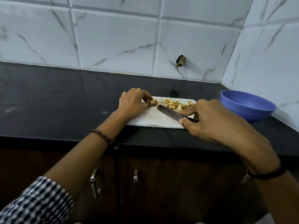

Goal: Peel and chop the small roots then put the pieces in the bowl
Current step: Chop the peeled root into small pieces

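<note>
My left hand (132,102) sits at the left end of the board (150,118), its fingers (148,96) curled down and pinching a small root (154,102) against it. My right hand (208,120) holds the knife (169,112), thumb and fingers clamped on the handle, forefinger laid along the blade's back. The blade points left, between the root and the heap of cut pieces (176,104) at the board's far right. The blue bowl (247,105) stands on the bench (56,102), just right of the board.
</note>
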Tool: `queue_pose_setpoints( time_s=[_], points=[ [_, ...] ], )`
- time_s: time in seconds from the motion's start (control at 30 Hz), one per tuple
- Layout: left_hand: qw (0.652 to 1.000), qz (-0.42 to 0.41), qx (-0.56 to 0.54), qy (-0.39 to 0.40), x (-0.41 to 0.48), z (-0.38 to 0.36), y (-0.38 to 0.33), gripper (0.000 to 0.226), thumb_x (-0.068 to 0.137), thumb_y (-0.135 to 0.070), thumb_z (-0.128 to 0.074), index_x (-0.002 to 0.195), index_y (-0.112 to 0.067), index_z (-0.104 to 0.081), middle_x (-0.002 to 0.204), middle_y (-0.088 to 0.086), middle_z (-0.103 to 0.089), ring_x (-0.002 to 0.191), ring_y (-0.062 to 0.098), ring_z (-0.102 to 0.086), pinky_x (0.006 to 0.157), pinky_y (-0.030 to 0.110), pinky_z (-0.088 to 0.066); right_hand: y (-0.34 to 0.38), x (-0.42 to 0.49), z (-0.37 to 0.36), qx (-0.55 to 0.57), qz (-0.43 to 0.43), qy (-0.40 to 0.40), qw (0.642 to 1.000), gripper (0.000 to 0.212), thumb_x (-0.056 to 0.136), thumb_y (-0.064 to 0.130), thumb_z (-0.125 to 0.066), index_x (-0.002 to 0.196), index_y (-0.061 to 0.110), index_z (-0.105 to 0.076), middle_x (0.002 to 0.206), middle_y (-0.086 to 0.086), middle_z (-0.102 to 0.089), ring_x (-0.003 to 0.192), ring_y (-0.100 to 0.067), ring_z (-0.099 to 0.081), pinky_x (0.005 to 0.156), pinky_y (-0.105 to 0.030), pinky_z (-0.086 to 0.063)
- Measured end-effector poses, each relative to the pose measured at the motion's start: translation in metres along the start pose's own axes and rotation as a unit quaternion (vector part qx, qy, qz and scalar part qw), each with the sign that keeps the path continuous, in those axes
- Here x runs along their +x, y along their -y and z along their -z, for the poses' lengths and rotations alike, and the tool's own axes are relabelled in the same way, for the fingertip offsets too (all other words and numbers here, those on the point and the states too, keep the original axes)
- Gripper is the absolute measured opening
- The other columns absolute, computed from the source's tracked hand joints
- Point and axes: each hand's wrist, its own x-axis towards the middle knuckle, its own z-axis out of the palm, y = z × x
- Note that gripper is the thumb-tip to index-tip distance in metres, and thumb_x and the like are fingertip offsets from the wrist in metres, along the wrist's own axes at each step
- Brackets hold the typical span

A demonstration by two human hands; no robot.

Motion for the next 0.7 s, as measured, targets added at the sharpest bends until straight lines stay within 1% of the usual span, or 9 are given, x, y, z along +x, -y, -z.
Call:
queue_pose_setpoints(
  time_s=[0.1, 0.2, 0.27, 0.33, 0.43, 0.5, 0.57, 0.63, 0.7],
  points=[
    [1.0, 0.014, -0.022, 0.01, 0.001, 0.0, 0.001, 0.025, 0.085, -0.051, -0.066, 0.098, -0.031, -0.072, 0.099, -0.015, -0.069, 0.093, 0.01, -0.06, 0.087, 0.038, -0.045, -0.007, 0.0, -0.002, 0.028, -0.011, -0.012, 0.999, 0.04, 0.093, 0.046, -0.055, 0.133, 0.038, -0.057, 0.118, -0.004, -0.058, 0.073, -0.016, -0.061, 0.057, -0.027, -0.044],
    [0.999, 0.037, -0.034, 0.003, 0.002, 0.0, 0.002, 0.02, 0.089, -0.045, -0.064, 0.098, -0.028, -0.067, 0.103, -0.014, -0.067, 0.097, 0.013, -0.061, 0.091, 0.041, -0.046, -0.009, 0.004, -0.007, 0.048, -0.02, -0.03, 0.998, 0.042, 0.095, 0.041, -0.056, 0.137, 0.036, -0.054, 0.101, -0.001, -0.054, 0.067, -0.012, -0.057, 0.053, -0.023, -0.043],
    [0.996, 0.066, -0.05, -0.031, 0.002, 0.001, 0.002, 0.021, 0.091, -0.043, -0.062, 0.099, -0.024, -0.064, 0.103, -0.012, -0.067, 0.097, 0.013, -0.062, 0.091, 0.042, -0.047, -0.007, 0.009, -0.011, 0.049, -0.026, -0.046, 0.997, 0.042, 0.095, 0.04, -0.056, 0.137, 0.034, -0.054, 0.097, -0.002, -0.054, 0.066, -0.011, -0.056, 0.052, -0.024, -0.041],
    [0.99, 0.097, -0.067, -0.075, 0.004, 0.003, 0.004, 0.022, 0.092, -0.042, -0.061, 0.1, -0.022, -0.063, 0.102, -0.01, -0.069, 0.097, 0.014, -0.063, 0.092, 0.044, -0.048, -0.005, 0.016, -0.018, 0.054, -0.029, -0.054, 0.997, 0.041, 0.095, 0.039, -0.056, 0.135, 0.032, -0.056, 0.094, -0.002, -0.057, 0.07, -0.012, -0.056, 0.057, -0.027, -0.043],
    [0.982, 0.122, -0.085, -0.121, 0.006, 0.006, 0.006, 0.021, 0.092, -0.042, -0.061, 0.102, -0.024, -0.064, 0.096, -0.01, -0.069, 0.095, 0.015, -0.064, 0.094, 0.047, -0.047, -0.003, 0.024, -0.028, 0.048, -0.019, -0.068, 0.996, 0.039, 0.094, 0.04, -0.054, 0.131, 0.03, -0.061, 0.075, 0.005, -0.051, 0.066, -0.013, -0.05, 0.06, -0.029, -0.042],
    [0.98, 0.121, -0.092, -0.126, 0.007, 0.006, 0.006, 0.018, 0.092, -0.043, -0.062, 0.099, -0.026, -0.065, 0.091, -0.013, -0.067, 0.094, 0.014, -0.065, 0.095, 0.048, -0.047, 0.001, 0.025, -0.031, 0.052, -0.018, -0.061, 0.997, 0.038, 0.094, 0.038, -0.052, 0.13, 0.029, -0.061, 0.076, 0.002, -0.051, 0.07, -0.017, -0.053, 0.063, -0.033, -0.049],
    [0.981, 0.112, -0.104, -0.117, 0.007, 0.006, 0.006, 0.016, 0.09, -0.043, -0.065, 0.095, -0.028, -0.066, 0.087, -0.014, -0.065, 0.093, 0.013, -0.065, 0.096, 0.048, -0.047, 0.004, 0.025, -0.034, 0.056, -0.017, -0.056, 0.997, 0.035, 0.095, 0.036, -0.052, 0.127, 0.025, -0.063, 0.081, -0.002, -0.055, 0.069, -0.018, -0.056, 0.063, -0.035, -0.053],
    [0.982, 0.096, -0.118, -0.11, 0.008, 0.005, 0.006, 0.016, 0.088, -0.042, -0.068, 0.093, -0.027, -0.069, 0.087, -0.014, -0.066, 0.091, 0.011, -0.065, 0.095, 0.048, -0.048, 0.007, 0.025, -0.035, 0.057, -0.012, -0.054, 0.997, 0.036, 0.095, 0.035, -0.052, 0.128, 0.025, -0.062, 0.084, -0.003, -0.057, 0.063, -0.018, -0.057, 0.057, -0.032, -0.051],
    [0.983, 0.084, -0.123, -0.112, 0.008, 0.004, 0.006, 0.017, 0.086, -0.043, -0.07, 0.092, -0.027, -0.072, 0.088, -0.014, -0.069, 0.089, 0.01, -0.065, 0.093, 0.048, -0.048, 0.01, 0.024, -0.035, 0.07, -0.008, -0.044, 0.997, 0.04, 0.095, 0.036, -0.054, 0.134, 0.028, -0.059, 0.08, -0.002, -0.055, 0.062, -0.016, -0.055, 0.054, -0.029, -0.045]
  ],
)
